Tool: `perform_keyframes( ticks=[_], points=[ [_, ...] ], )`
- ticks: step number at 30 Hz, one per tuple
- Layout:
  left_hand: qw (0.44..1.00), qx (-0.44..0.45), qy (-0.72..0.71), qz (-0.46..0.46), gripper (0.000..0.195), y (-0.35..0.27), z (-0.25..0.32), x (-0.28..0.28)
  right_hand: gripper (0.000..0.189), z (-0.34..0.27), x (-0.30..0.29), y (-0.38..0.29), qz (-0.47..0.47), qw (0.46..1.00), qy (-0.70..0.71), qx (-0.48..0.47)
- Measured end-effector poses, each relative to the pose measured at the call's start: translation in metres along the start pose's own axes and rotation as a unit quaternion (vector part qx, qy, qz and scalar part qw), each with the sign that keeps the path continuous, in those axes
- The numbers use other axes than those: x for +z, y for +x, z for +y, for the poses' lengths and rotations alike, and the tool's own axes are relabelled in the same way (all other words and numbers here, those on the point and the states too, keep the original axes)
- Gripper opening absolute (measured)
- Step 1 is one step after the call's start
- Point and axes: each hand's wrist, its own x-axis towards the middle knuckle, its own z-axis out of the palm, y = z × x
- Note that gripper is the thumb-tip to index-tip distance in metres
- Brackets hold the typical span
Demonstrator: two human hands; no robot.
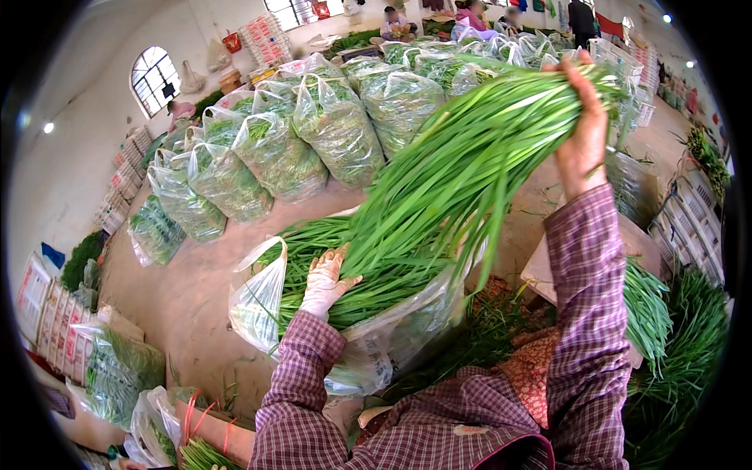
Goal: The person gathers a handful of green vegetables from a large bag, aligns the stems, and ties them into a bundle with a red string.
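My right hand (580, 114) is raised at the upper right, gripping one end of a large bunch of long flat green leaves (464, 153), which look like garlic chives. The bunch slants down to the left, its loose tips reaching a clear plastic bag (405, 338). More of the same leaves (388, 288) lie in the bag's wide mouth. My left hand (326, 279), in a pale thin glove, rests on these leaves beside the hanging tips, thumb spread from the fingers. One white bag handle (261, 288) stands up left of it.
Rows of filled plastic bags (338, 132) stand on the floor ahead. Right of me are a low board (540, 264), loose leaves (675, 346) and white plastic crates (693, 217). A cardboard box (211, 423) sits at lower left. Several people (399, 26) are at the back.
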Motion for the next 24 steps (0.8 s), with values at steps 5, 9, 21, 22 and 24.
perform_keyframes(
  ticks=[5, 9, 21, 22, 24],
  points=[
    [0.999, 0.044, 0.021, 0.008, 0.079, 0.000, 0.005, 0.006, 0.045, -0.080, -0.065, 0.054, -0.047, 0.991, 0.087, -0.090],
    [0.996, 0.076, -0.016, 0.040, 0.083, -0.002, -0.016, -0.003, 0.039, -0.115, -0.087, 0.064, 0.029, 0.989, 0.088, -0.112],
    [0.996, 0.016, 0.015, -0.091, 0.071, 0.018, -0.007, -0.005, 0.040, -0.231, -0.176, 0.063, 0.092, 0.980, 0.054, -0.166],
    [0.996, 0.009, 0.014, -0.092, 0.073, 0.017, -0.001, -0.010, 0.036, -0.235, -0.179, 0.060, 0.111, 0.975, 0.055, -0.184],
    [0.993, 0.003, -0.062, -0.104, 0.080, 0.021, -0.006, -0.012, 0.025, -0.246, -0.186, 0.053, 0.132, 0.971, 0.051, -0.193]
  ],
)
